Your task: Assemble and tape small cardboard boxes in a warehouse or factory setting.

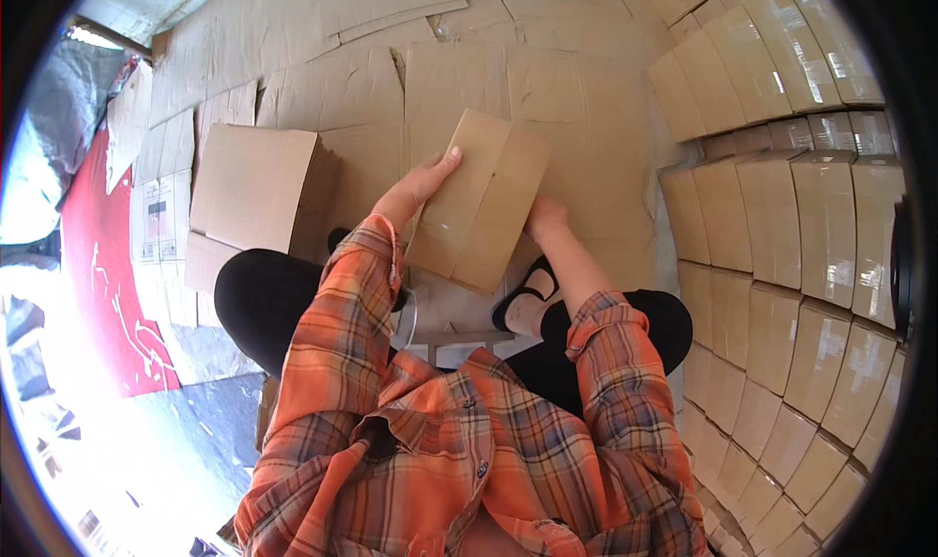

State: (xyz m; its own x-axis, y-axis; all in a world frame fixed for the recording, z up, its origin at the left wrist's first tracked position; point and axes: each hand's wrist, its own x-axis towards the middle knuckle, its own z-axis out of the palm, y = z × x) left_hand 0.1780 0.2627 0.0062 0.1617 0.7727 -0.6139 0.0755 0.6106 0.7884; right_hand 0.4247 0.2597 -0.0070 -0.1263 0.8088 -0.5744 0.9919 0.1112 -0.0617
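Observation:
Between my two hands is a brown cardboard box (479, 200), tilted, its long faces turned up toward me. My left hand (430, 178) grips its left edge, the thumb lying on the upper face. At the box's lower right side, my right hand (547, 217) holds on, with most of its fingers hidden behind the cardboard. A stack of flat cardboard pieces (252, 181) stands to the left of my left hand, near my knee.
Sealed cardboard boxes (772, 215) are piled in rows along the right side. Flattened cardboard sheets (342, 98) cover the floor ahead. A red sheet (107, 274) lies at the far left. My sandalled foot (528, 303) rests just below the held box.

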